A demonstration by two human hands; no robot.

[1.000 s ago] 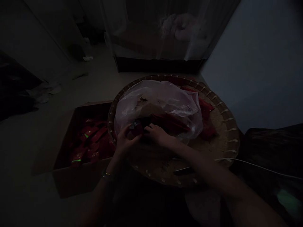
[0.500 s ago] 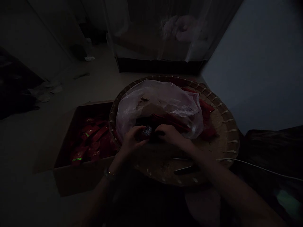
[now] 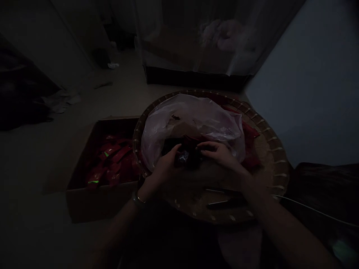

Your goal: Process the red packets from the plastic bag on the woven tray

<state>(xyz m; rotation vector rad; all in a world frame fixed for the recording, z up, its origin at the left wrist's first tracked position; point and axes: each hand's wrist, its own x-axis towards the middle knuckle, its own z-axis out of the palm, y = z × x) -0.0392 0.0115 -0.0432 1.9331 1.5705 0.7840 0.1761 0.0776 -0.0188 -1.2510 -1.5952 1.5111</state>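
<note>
My left hand [image 3: 166, 162] is curled around a small dark bundle in shiny, crinkled clear wrapping [image 3: 183, 157]. To its right, my right hand [image 3: 218, 152] has thumb and fingers drawn together beside a dark red packet [image 3: 192, 141]; what lies in the pinch is too dark to make out. Both hands are above a round woven bamboo tray [image 3: 276, 149]. A large translucent plastic bag [image 3: 190, 108] lies open on the tray, just beyond my fingers, with dark contents inside.
A cardboard box [image 3: 92, 203] of shiny red packets [image 3: 112, 162] stands left of the tray. Two slim dark tools with bright edges [image 3: 220, 204] lie near its front rim. More red packets [image 3: 251, 160] lie at right. A white cable [image 3: 311, 209] crosses the right side.
The view has shifted slightly, moving the scene right. My right hand has spread a little away from the left, and a red packet now shows upright between them.
</note>
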